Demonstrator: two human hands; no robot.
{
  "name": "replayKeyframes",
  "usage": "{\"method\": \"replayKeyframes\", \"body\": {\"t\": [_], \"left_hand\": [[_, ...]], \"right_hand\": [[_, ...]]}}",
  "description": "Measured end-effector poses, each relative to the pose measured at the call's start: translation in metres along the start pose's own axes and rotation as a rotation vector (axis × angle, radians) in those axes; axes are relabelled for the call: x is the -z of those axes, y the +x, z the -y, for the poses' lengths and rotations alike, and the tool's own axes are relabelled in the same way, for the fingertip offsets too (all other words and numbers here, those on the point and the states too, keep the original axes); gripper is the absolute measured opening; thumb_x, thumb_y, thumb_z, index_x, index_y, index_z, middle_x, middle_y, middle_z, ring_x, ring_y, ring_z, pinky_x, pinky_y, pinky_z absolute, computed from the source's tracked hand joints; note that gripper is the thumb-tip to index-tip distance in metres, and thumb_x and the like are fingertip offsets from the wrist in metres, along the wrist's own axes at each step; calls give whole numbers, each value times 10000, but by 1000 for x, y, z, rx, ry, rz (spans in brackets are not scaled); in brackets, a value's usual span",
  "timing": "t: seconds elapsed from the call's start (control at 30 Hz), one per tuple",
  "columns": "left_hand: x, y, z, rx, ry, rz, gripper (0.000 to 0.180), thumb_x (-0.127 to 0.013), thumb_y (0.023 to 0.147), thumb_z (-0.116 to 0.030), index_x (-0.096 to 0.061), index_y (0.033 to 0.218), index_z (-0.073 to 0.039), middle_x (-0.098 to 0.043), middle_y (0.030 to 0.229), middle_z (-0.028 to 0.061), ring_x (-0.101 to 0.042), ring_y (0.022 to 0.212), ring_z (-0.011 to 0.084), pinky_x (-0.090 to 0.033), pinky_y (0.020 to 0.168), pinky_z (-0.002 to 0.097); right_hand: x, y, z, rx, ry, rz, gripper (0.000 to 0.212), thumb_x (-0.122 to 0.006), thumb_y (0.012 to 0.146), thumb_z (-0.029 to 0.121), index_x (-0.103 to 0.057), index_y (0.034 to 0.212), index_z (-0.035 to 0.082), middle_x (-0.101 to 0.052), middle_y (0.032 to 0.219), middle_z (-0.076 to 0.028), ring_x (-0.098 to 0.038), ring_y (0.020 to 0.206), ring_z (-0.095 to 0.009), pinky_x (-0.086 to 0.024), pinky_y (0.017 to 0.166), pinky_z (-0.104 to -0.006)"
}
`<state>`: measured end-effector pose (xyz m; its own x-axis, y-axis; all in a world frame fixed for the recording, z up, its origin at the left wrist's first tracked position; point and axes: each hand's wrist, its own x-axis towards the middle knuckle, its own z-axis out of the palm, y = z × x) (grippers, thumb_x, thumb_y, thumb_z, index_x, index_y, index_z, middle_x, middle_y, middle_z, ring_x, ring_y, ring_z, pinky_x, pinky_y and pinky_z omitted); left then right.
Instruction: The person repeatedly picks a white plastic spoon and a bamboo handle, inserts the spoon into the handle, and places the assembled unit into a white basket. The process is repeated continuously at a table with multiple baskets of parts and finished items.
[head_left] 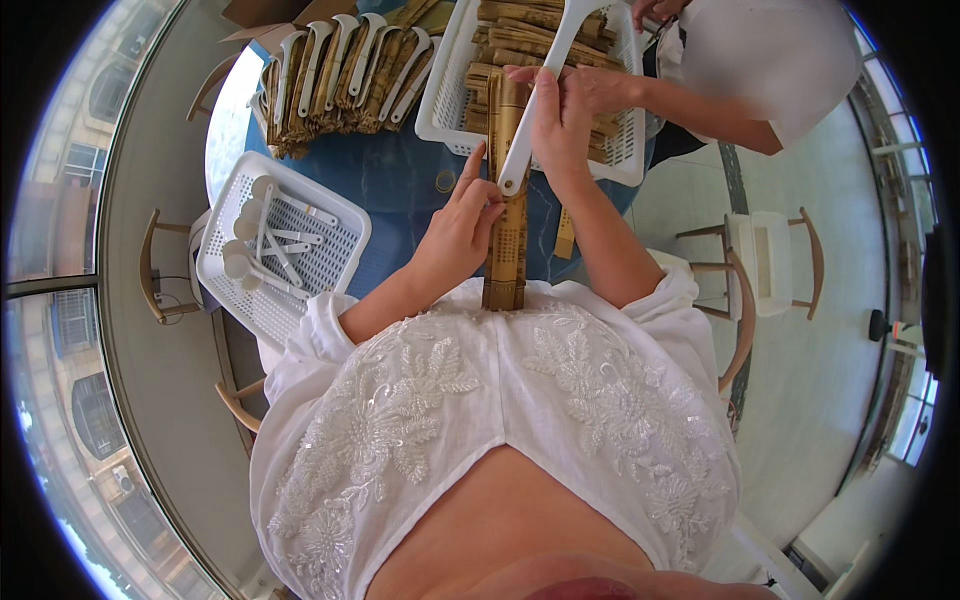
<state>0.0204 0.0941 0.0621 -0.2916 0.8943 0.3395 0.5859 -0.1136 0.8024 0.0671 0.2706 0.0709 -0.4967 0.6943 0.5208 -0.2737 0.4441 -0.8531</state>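
Observation:
A long bundle of tan bamboo slats (506, 255) stands tilted against my white embroidered top, its far end over the blue table (390, 170). My left hand (462, 225) rests on the bundle's left side, forefinger stretched toward a white plastic spoon (540, 95). My right hand (560, 125) presses that spoon's handle against the bundle's upper part. The spoon's bowl points away from me, over a white basket.
A white basket (625, 150) of bamboo bundles stands at the far side, where another person's hand (600, 88) reaches in. A second white basket (330, 250) with several white spoons lies at left. Finished bundles with spoons (345, 75) are stacked at far left. Wooden chairs surround the table.

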Motion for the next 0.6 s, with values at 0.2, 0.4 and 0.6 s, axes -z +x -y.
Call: {"method": "replayKeyframes", "body": {"t": [0.2, 0.4, 0.6], "left_hand": [[-4, 0, 0, -73, -53, -39, 59, -455, 906, 62, -440, 944, 20, -291, 1383, 294, -437, 1231, 370, -460, 751, 321], [-5, 0, 0, -66, -137, -51, 75, -477, 898, 62, -438, 949, 22, -306, 1325, 278, -324, 1283, 406, -475, 826, 350], [-10, -1, 9, -132, -45, -127, 81, -457, 900, 73, -437, 956, 17, -345, 1308, 225, -502, 1068, 262, -454, 761, 302]], "right_hand": [[-6, -5, 6, -2, 19, 23, 201, -436, 990, 189, -522, 963, 8, -660, 931, -49, -491, 606, -65, -410, 576, -220], [-5, -21, -3, 129, -219, 128, 173, -536, 932, 161, -528, 903, -10, -433, 1264, -141, -459, 947, -182, -409, 763, -297], [-2, -52, 6, 37, -100, 202, 166, -583, 877, 121, -522, 890, -32, -202, 1422, -232, -295, 1260, -369, -285, 1013, -414]]}}
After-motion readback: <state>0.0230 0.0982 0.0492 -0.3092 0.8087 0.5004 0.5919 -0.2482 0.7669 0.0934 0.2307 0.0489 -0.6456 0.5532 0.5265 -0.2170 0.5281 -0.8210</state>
